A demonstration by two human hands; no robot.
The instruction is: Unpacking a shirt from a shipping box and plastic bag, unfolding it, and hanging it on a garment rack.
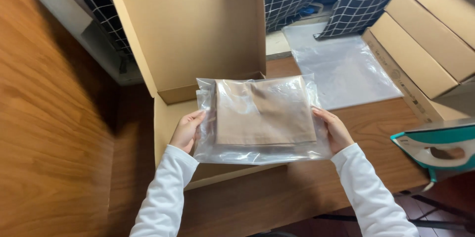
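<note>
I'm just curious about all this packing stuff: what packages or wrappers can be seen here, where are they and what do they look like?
Clear plastic bag: holding folded tan cloth, gripped by left hand and right hand over the box.
Open cardboard box: brown, lid raised, on the wooden table.
Empty plastic bag: flat, clear, behind it.
Flat cardboard boxes: brown, stacked at right.

Iron (438, 148) cut off at the right edge, box floor (166, 118) mostly hidden under the bagged cloth (262, 113) (fingertips too), stacked cartons (430, 34) cropped

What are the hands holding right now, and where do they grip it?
Both hold a clear plastic bag with folded tan cloth inside: left hand on its left edge, right hand on its right edge, over the open cardboard box.
</note>
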